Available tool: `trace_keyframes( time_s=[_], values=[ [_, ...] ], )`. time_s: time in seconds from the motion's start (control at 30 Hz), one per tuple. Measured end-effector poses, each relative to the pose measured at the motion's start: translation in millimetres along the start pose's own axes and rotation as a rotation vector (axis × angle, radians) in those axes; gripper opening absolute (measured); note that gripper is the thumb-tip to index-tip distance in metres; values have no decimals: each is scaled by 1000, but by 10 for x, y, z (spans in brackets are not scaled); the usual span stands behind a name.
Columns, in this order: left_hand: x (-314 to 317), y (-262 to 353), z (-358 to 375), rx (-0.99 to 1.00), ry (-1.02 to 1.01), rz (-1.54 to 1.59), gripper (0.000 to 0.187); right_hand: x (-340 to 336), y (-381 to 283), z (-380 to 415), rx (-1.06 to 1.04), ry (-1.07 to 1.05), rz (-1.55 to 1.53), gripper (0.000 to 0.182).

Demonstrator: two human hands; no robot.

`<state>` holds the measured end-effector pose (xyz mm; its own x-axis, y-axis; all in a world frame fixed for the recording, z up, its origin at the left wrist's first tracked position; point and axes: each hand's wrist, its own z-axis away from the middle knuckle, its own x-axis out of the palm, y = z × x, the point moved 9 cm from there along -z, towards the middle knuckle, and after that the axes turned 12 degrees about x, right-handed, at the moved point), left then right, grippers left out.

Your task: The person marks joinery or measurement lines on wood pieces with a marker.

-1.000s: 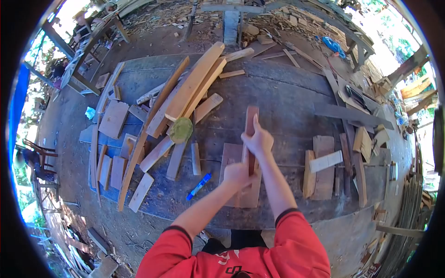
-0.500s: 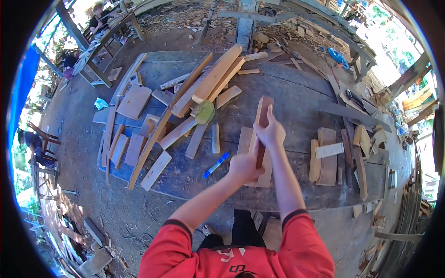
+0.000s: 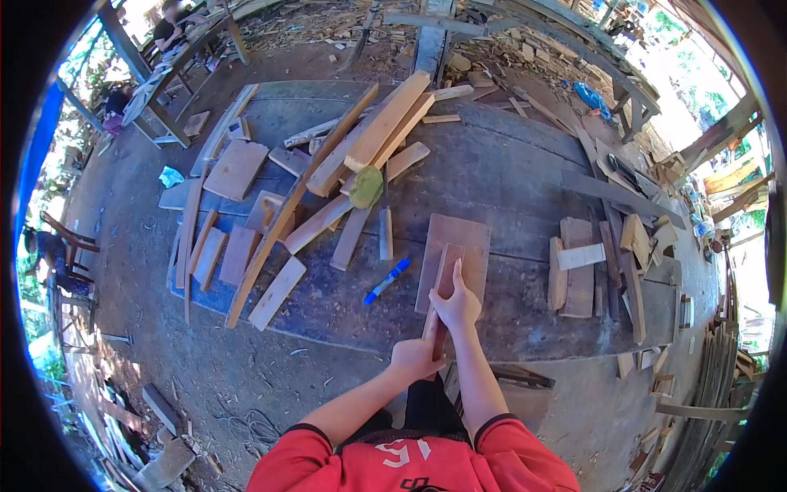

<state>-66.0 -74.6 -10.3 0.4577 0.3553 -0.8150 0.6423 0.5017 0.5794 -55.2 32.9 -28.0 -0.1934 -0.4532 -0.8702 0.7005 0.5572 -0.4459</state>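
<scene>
A reddish-brown wooden block (image 3: 447,283) is held lengthwise between both hands over the near part of the work table. My left hand (image 3: 416,359) is wrapped round its near end, close to the table's front edge. Further along, my right hand (image 3: 457,307) grips the same block from the right side, thumb pointing forward. Under and beyond the block lies a flat brown board (image 3: 463,232) on the table. A blue marker (image 3: 387,281) rests on the table to the left of the hands.
Long beams (image 3: 389,115) and a green object (image 3: 366,187) lie at the table's left half. A small board (image 3: 234,256) is further left. On the right are short pieces (image 3: 577,287) and a long flat strip (image 3: 623,197). A person (image 3: 170,31) sits at the far left.
Both hands have drawn the block back towards my body and slightly left. More of the flat board beneath now shows.
</scene>
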Motion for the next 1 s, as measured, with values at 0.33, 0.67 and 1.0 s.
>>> trace_keyframes(
  time_s=[0.33, 0.67, 1.0],
  values=[
    [-244, -716, -2030, -125, -38, -97, 102, -83, -974, -2758, -132, 63, 112, 85],
    [-597, -414, -1632, -82, -34, -125, 94, -553, -1191, -2223, -107, 30, 57, 85],
    [50, 102, 770, -20, 36, -76, 98, -11, -366, 134, -123, 16, 13, 89]
  ],
)
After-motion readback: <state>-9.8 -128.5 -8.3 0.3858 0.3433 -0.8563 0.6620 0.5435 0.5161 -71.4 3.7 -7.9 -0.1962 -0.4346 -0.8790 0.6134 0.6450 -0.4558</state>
